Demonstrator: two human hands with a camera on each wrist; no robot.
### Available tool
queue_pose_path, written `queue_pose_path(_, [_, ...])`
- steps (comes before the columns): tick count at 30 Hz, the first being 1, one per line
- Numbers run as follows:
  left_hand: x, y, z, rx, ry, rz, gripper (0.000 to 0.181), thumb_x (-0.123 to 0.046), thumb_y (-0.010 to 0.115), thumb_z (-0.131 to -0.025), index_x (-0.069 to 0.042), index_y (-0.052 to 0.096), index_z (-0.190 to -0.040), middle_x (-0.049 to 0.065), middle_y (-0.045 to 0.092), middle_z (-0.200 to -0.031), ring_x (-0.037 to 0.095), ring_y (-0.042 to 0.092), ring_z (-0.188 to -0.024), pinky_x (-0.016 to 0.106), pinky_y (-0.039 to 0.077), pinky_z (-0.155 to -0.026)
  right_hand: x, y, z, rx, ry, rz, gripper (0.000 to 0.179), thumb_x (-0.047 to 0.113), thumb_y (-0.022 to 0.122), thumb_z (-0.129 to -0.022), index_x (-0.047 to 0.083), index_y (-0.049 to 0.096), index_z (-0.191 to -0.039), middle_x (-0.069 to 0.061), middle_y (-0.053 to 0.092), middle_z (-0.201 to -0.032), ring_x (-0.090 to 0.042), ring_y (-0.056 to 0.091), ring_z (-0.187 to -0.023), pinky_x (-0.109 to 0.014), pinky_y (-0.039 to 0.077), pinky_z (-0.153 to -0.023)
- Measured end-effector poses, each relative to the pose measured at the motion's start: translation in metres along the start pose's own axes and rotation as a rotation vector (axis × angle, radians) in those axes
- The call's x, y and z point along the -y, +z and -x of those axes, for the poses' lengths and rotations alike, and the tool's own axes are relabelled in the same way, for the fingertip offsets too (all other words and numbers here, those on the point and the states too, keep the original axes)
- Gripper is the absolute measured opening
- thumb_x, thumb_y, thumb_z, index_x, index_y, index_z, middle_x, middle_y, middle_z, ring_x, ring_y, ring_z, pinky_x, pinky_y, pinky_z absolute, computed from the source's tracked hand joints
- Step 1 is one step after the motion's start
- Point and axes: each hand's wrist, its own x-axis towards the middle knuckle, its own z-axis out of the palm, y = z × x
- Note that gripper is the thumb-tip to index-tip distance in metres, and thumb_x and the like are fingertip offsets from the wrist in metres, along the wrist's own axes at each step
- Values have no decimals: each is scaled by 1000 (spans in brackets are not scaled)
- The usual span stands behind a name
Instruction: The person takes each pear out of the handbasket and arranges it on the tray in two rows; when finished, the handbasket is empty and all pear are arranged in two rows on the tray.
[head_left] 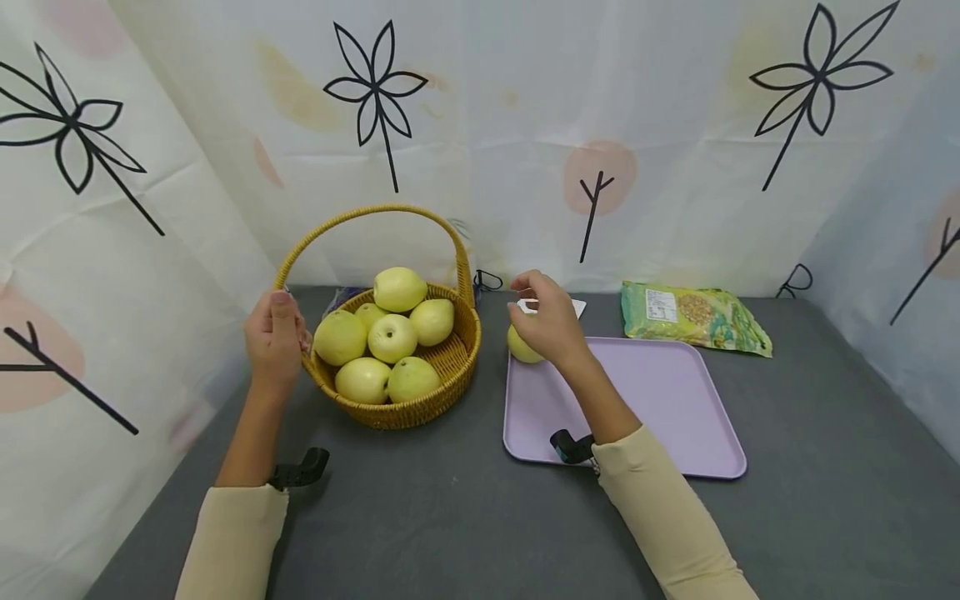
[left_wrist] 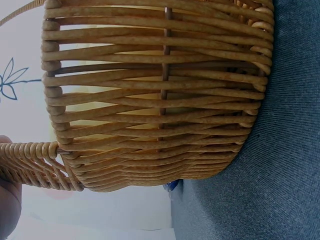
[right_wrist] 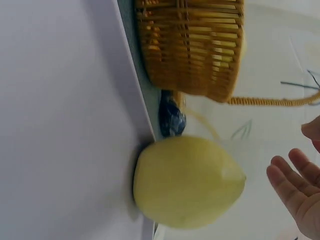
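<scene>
Clearly, one hand grips the basket while the other is off the lone fruit

The left hand (head_left: 277, 337) has its fingers and thumb curled round the foot of the handle (head_left: 462, 267) where it meets the near-left rim of the basket (head_left: 405, 414). Seven pale yellow fruits (head_left: 392, 337) lie heaped in it, just to the right of these fingers. Over at the right hand (head_left: 551, 317), the fingers are loosely bent, spread from the thumb and grasping nothing.

Below those right fingers, and apart from them, the lone fruit (right_wrist: 187, 182) sits at the far-left corner of the tray (head_left: 675, 400), close by its raised edge. Bare tray stretches under the wrist and to the right of the fingers. A green packet (head_left: 693, 317) lies farther right, well apart from them.

Judging by its look, the fruit should be firm, fairly weighty for one hand and a little slick on its smooth skin; it could bruise if dropped, and its round sides may let it roll. Fingertips on one side and thumb on the other, round its widest part, would suit it best. The loaded wicker basket is probably stiff with slight give, heavier on the fruit side, so the handle's foot seems a sound hold for steadying.
</scene>
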Motion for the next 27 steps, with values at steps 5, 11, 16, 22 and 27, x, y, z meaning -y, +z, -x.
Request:
queue_pose_path(5, [0, -1, 0, -1, 11, 5, 49, -25, 47, -108, 12, 40, -78, 3, 39, -53, 11, 39, -41, 17, 37, -40, 14, 22, -5, 25, -120, -17, 19, -3, 63, -91, -3, 64, -110, -16, 65, -109, -34, 66, -100, -41, 57, -85])
queue_pose_path(11, [0, 1, 0, -4, 14, -9, 46, -21, 46, -109, 12, 40, -77, 3, 39, -53, 11, 40, -42, 18, 37, -40, 34, 46, -19, 186, -202, 119, 18, 3, 66, -93, 1, 67, -110, -13, 66, -110, -26, 63, -94, -36, 55, -80])
queue_pose_path(16, [0, 2, 0, -1, 32, -26, 47, -22, 46, -109, 13, 39, -78, 2, 40, -53, 10, 40, -41, 16, 38, -40, 44, 64, -37, 282, -204, 223, 22, 8, 63, -96, 5, 66, -118, -10, 61, -119, -25, 60, -99, -37, 50, -81])
queue_pose_path(22, [-1, 3, 1, -8, 4, -23, 45, -21, 46, -109, 12, 40, -78, 3, 40, -54, 10, 40, -41, 17, 38, -40, 46, 84, -57, 366, -129, 292, 35, 14, 65, -98, 5, 58, -131, -13, 52, -136, -25, 58, -104, -37, 49, -83])
queue_pose_path(27, [-2, 3, 1, -8, 3, -10, 45, -21, 46, -109, 12, 40, -78, 3, 40, -54, 10, 40, -42, 18, 37, -40, 50, 95, -73, 468, -14, 280, 55, 15, 65, -98, 10, 44, -148, -13, 39, -151, -27, 49, -127, -40, 47, -96])
